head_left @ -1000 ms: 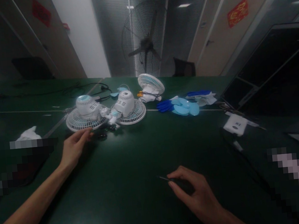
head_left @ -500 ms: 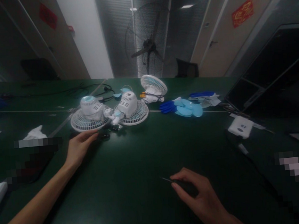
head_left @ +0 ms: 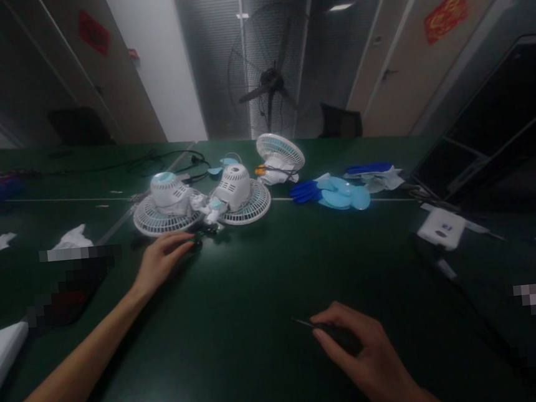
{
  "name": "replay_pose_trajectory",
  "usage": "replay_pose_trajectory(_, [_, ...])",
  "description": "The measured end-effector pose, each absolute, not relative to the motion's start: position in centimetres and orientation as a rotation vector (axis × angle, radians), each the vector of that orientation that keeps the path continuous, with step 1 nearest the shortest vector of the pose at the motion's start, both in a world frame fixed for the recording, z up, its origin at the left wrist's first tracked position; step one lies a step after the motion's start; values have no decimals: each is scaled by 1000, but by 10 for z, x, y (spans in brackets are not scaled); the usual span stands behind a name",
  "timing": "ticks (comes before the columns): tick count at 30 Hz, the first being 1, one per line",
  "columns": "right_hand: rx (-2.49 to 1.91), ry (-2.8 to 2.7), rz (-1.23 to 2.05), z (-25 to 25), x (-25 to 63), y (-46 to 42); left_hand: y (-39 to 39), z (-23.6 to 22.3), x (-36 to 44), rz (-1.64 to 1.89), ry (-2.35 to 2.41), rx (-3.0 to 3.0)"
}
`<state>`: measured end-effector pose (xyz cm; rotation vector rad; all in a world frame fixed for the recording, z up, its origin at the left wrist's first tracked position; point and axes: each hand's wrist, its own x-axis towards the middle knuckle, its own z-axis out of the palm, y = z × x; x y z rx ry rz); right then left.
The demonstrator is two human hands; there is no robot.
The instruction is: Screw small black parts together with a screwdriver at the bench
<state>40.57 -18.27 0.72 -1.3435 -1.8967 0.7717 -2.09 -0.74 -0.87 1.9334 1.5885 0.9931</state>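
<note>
My left hand reaches forward over the table, its fingertips pinched at a small dark part that is too small to name. Right in front of it, a white fan head lies grille down, with a second fan head to its right. Small clutter of dark and shiny pieces sits by the fan necks. Nearer to me, my right hand is closed round the dark handle of a screwdriver, whose thin shaft points left, clear of the fans.
Behind, a third small fan stands tilted. Light blue fan blades and blue-and-white gloves lie right of it. A white box-like device with a cable is at the right; crumpled white paper at the left.
My left hand has moved slightly right, and its fingertips have come onto the small dark part. My right hand keeps the screwdriver nearly where it was; the view has shifted a little.
</note>
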Motion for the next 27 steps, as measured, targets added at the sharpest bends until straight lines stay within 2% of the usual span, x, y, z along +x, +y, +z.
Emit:
replay_pose_trajectory(22, [-1340,-1886,745,5,405,-183,-5,-7,-14,843,1680,1913])
replay_pose_trajectory(27, [-1343,-1909,777,5,405,-182,-19,1,5,764,1489,2152])
